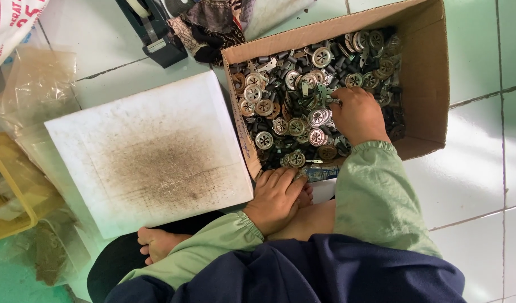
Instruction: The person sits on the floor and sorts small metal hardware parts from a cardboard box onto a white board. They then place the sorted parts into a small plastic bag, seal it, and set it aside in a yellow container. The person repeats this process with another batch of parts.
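An open cardboard box point(423, 67) lies on the tiled floor, filled with several round metal discs point(296, 126) and small dark cylinders. My right hand point(356, 115) reaches into the box, fingers curled down among the metal parts at its middle; whether it grips one I cannot tell. My left hand point(276, 197) rests palm down on my foot at the box's near corner, fingers loosely together, holding nothing visible. A small blue-labelled piece point(320, 173) lies just beyond its fingertips. Both arms wear light green sleeves.
A white board point(151, 151) with a dark, dirty patch lies left of the box. A dark tape dispenser point(151, 31) and patterned cloth point(213, 25) sit behind it. Clear plastic bags point(33, 84) and a yellow tray point(11, 191) are at far left. My bare foot point(157, 242) shows below the board.
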